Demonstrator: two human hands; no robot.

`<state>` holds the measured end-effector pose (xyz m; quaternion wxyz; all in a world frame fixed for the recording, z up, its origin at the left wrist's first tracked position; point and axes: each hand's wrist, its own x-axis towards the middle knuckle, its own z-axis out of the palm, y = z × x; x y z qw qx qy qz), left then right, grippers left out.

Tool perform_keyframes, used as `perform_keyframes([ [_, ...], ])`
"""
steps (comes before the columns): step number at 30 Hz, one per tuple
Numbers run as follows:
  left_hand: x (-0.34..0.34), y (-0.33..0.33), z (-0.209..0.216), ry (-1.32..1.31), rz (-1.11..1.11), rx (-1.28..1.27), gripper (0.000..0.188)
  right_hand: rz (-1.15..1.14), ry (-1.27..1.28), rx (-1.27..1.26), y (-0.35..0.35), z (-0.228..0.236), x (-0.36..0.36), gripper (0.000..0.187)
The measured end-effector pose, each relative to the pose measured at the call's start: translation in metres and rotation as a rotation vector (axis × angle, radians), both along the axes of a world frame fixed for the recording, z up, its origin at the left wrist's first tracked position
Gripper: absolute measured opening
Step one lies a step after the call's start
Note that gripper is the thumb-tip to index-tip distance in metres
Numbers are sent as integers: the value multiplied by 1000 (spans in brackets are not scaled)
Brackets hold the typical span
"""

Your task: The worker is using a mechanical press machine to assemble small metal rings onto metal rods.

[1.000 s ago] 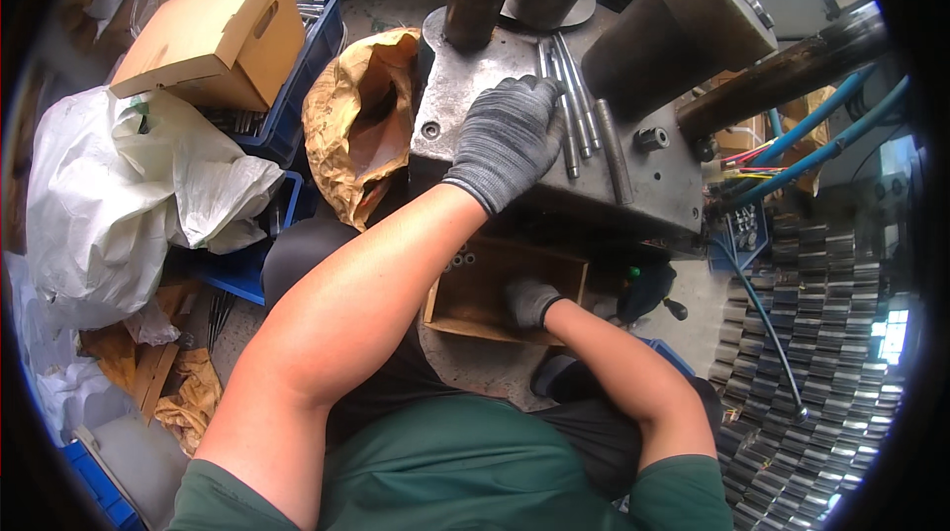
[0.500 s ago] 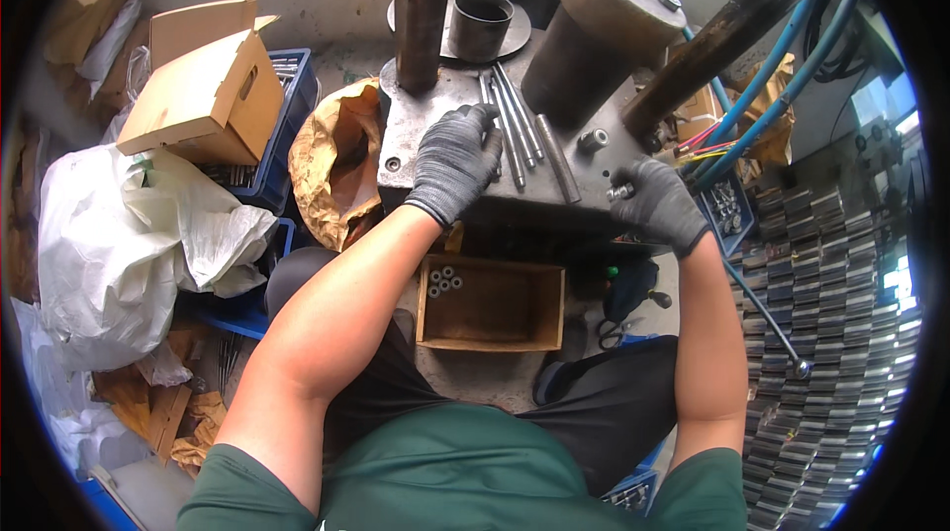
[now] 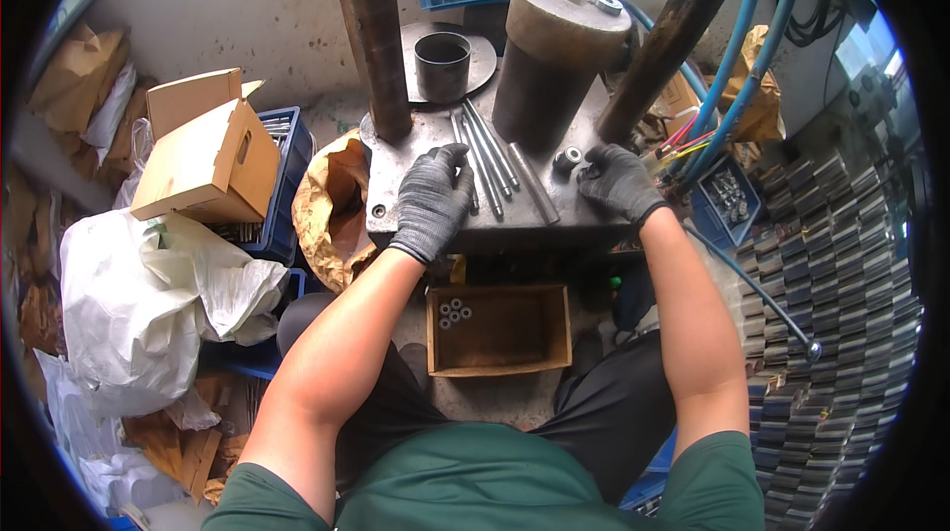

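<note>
My left hand [image 3: 433, 196], in a grey knitted glove, is over the left part of a metal block [image 3: 384, 185]. Its fingers are curled against the leftmost of several slim metal rods [image 3: 487, 157]; what lies inside the grip is hidden. A thicker dark rod [image 3: 534, 185] lies right of these. My right hand [image 3: 621, 183], gloved too, is closed at the block's right side, its fingertips beside a short round metal sleeve [image 3: 567, 160]. Whatever sits between those fingers cannot be made out.
A large steel cylinder [image 3: 544, 86] with a small ring [image 3: 609, 4] on top stands behind, near an open metal cup [image 3: 442, 66] and two posts. Below is a wooden box [image 3: 500, 371] holding several small rings. Blue hoses [image 3: 727, 86] hang right; cartons and bags crowd the left.
The whole view has shifted as my head moved. My right hand has moved back from the block's front edge toward the sleeve. My left hand stays by the rods.
</note>
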<state>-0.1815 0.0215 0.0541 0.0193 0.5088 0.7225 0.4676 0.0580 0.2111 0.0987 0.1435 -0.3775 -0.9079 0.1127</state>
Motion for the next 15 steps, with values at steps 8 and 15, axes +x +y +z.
perform_keyframes([
  [8, -2, 0, -3, -1, -11, 1, 31, 2, 126, -114, 14, -23, 3, 42],
  [15, 0, -1, 1, 4, 1, -18, 30, -52, 116, -99, 9, -23, -7, 37],
])
